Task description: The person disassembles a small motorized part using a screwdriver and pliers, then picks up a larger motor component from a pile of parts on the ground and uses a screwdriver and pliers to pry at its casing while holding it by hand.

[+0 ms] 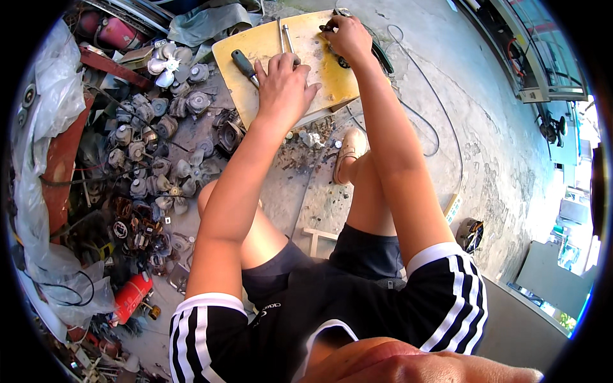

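My left hand (284,89) rests over a worn yellow board (233,45), fingers spread and slightly bent, touching near the lower end of the metal tools. Just left of it lies a screwdriver (242,62) with a dark grey handle. Two slim metal tools (287,37), wrench-like, lie above it. My right hand (350,39) is at the board's top right, fingers closed around a small dark part (327,29) that I cannot make out. Beside and partly under it is a dark green and black object (382,56), mostly hidden by the hand.
Old motors and fan parts (153,134), plastic sheeting (54,76) and a red cylinder (133,295) crowd the left floor. A cable (434,137) loops across the concrete on the right. A metal-framed unit (536,70) stands upper right. My foot (350,150) is below the board.
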`<state>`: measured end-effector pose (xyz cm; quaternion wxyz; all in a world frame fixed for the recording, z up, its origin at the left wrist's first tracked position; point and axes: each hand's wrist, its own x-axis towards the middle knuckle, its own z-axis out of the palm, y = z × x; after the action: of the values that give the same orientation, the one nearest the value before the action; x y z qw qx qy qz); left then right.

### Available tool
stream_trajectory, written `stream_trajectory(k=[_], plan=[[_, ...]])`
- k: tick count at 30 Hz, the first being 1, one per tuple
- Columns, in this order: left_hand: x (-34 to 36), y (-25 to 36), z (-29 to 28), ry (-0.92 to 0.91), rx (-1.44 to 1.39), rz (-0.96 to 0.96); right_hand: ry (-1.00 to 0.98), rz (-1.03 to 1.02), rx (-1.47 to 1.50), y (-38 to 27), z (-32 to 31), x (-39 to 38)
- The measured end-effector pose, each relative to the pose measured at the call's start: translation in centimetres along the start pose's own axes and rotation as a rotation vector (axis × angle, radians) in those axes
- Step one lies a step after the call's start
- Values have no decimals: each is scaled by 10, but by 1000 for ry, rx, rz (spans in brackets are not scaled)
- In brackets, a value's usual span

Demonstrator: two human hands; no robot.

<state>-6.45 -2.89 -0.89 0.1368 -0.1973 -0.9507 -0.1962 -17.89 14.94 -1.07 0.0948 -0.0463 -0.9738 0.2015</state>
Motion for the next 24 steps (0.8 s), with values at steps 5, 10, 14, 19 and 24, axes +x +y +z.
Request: stream_trajectory(k=[5, 10, 14, 19, 24], plan=[[6, 1, -8, -21, -3, -70, -162, 53, 377, 25, -23, 4], [6, -4, -2, 60, -44, 15, -318, 40, -57, 23, -20, -5], [13, -2, 12, 75, -157, 161, -263, 38, -115, 20, -24, -14], [13, 12, 6, -87, -379, 2, -308, 0, 33, 21, -31, -18], [35, 4, 15, -17, -1267, -474, -478, -109, 508, 2, -46, -29]])
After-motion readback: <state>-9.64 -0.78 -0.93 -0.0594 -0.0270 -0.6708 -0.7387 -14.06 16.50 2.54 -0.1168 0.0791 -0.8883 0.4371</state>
